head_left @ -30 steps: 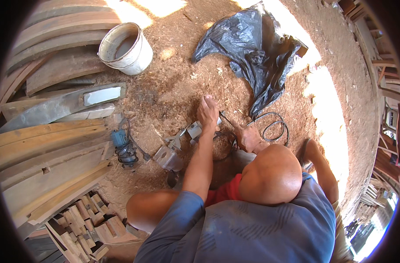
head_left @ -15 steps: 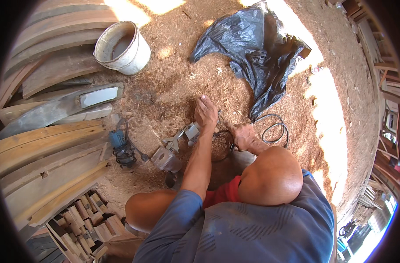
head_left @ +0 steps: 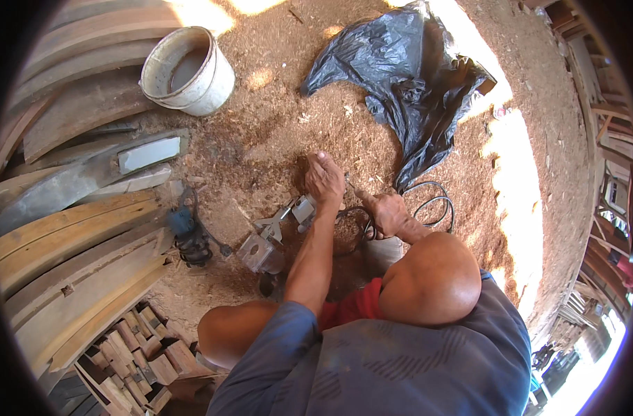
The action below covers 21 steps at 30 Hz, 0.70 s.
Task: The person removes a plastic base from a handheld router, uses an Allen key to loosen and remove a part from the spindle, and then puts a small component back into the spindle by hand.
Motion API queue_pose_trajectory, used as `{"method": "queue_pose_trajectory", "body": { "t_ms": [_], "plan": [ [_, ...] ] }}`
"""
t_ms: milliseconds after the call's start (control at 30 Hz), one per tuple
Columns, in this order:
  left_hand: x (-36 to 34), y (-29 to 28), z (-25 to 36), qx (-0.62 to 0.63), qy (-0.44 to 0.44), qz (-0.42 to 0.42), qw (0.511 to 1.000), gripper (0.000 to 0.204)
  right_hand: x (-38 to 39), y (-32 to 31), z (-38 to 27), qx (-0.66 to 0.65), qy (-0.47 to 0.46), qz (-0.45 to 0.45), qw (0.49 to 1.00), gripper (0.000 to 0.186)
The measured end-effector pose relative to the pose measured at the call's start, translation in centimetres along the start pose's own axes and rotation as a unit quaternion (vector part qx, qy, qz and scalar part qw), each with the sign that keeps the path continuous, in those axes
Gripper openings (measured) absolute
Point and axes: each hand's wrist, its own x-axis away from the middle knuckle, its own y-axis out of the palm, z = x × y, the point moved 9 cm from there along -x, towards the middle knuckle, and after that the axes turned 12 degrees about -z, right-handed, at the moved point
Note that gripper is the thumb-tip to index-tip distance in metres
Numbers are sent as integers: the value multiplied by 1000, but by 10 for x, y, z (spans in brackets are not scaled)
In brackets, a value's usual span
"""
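Note:
Low over the sawdust, my left hand [head_left: 325, 180] is closed, its thumb pointing away from me; what it grips is hidden behind the fingers. Just right of it, my right hand [head_left: 389, 213] is closed round a thin rod-like tool [head_left: 351, 182] whose tip meets the left hand's fingers. The tool's exact kind is too small to tell. Below my left hand and beside the forearm lies a metal fixture [head_left: 304, 211] with a bracket, and next to it a grey plate-like part [head_left: 258, 254] with a round hole. A dark cable [head_left: 447, 201] loops out beyond my right hand.
A blue and black power tool [head_left: 185, 225] lies at the left by stacked curved boards [head_left: 88, 229]. A white bucket [head_left: 209, 87] stands at far left, a black plastic sheet [head_left: 413, 83] at far right. Wood offcuts [head_left: 133, 353] fill the lower left.
Both hands stay nearly in place, the left shifting very slightly leftward. The rod-like tool between them shows a little more clearly. Otherwise only the view has shifted slightly.

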Motion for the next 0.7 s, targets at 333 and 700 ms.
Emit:
{"method": "queue_pose_trajectory", "body": {
  "t_ms": [333,700],
  "plan": [
    [-9,4,-28,-14,57,-119,991,58,-22,13,44,-394,0,55,917,29],
    [43,-3,-11,-30,123,-99,987,28,-33,54,47,-505,-119,90,850,42]
  ]
}}
